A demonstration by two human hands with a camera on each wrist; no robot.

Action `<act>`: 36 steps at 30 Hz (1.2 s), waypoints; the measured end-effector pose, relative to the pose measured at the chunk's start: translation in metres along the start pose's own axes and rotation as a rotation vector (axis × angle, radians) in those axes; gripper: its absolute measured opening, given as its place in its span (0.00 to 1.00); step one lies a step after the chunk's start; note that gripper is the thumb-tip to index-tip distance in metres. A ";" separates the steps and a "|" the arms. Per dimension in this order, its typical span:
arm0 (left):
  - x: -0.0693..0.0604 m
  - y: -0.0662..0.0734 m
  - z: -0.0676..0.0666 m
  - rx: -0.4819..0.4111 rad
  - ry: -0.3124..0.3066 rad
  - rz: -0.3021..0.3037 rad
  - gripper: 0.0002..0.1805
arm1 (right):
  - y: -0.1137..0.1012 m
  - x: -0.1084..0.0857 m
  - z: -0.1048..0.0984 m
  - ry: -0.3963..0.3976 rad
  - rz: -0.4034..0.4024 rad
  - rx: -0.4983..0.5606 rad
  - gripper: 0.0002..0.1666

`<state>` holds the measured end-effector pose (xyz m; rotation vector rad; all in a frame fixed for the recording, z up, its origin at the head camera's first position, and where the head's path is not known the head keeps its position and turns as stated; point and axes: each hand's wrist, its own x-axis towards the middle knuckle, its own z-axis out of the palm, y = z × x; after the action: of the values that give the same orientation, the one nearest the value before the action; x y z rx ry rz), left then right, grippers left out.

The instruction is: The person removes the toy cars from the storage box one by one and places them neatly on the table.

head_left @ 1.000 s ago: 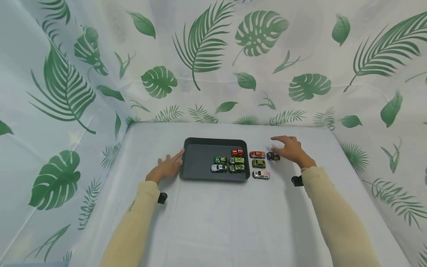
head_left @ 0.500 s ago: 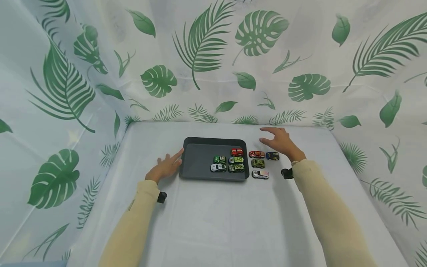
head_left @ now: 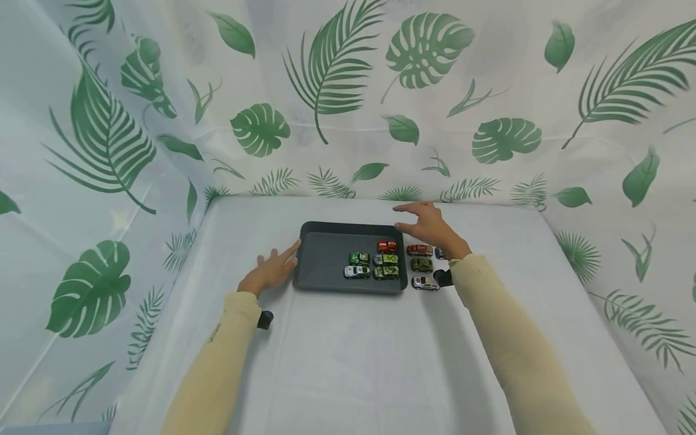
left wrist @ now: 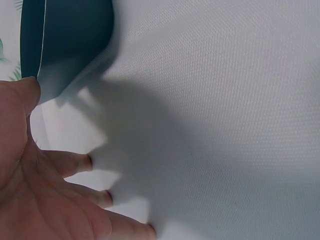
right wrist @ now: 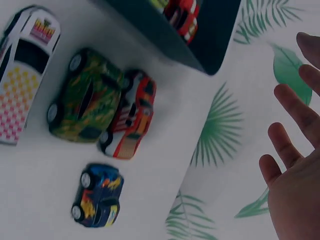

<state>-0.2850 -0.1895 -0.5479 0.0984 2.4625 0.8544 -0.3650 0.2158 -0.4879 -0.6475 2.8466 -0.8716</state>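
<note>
My left hand (head_left: 270,273) has its fingers extended at the left side of the dark grey tray (head_left: 321,260); in the left wrist view a fingertip touches the tray's rim (left wrist: 42,75). My right hand (head_left: 426,223) hovers by the tray's far right corner, fingers spread, holding nothing. Inside the tray sit several toy cars, among them a red car (head_left: 387,246), a green car (head_left: 359,258) and a white car (head_left: 356,272). Right of the tray stand an orange-red car (right wrist: 131,117), a camouflage car (right wrist: 86,97), a silver-white car (right wrist: 25,80) and a blue car (right wrist: 100,195), partly hidden in the head view.
A white cloth (head_left: 348,350) covers the table. Leaf-printed curtains (head_left: 337,109) rise behind it and on both sides. The cars in the tray are grouped in its right half.
My right hand has moved left, from beside the blue car to the tray's far right corner. The left hand keeps its place, and the cars and tray have not moved.
</note>
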 end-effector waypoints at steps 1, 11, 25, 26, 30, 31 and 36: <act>0.003 -0.002 0.001 -0.007 0.000 0.000 0.33 | -0.002 0.001 0.002 -0.003 -0.007 0.004 0.30; 0.017 -0.009 0.004 0.001 0.010 -0.020 0.33 | -0.021 0.012 0.017 -0.052 -0.054 0.037 0.29; 0.006 0.003 0.009 0.046 0.023 0.017 0.32 | -0.025 0.012 0.044 -0.118 -0.072 -0.021 0.26; 0.006 0.003 0.008 0.047 0.025 0.014 0.32 | -0.026 0.012 0.046 -0.117 -0.076 -0.017 0.26; 0.003 0.004 0.004 0.032 0.029 -0.002 0.33 | -0.030 0.015 0.053 -0.123 -0.086 -0.011 0.25; 0.003 0.004 0.003 0.031 0.031 -0.003 0.33 | -0.031 0.015 0.055 -0.129 -0.090 -0.014 0.25; 0.001 0.002 0.002 0.032 0.033 -0.011 0.33 | -0.036 0.018 0.064 -0.204 -0.077 -0.040 0.26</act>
<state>-0.2852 -0.1862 -0.5486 0.0826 2.5059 0.8178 -0.3543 0.1486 -0.5204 -0.8052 2.6790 -0.7150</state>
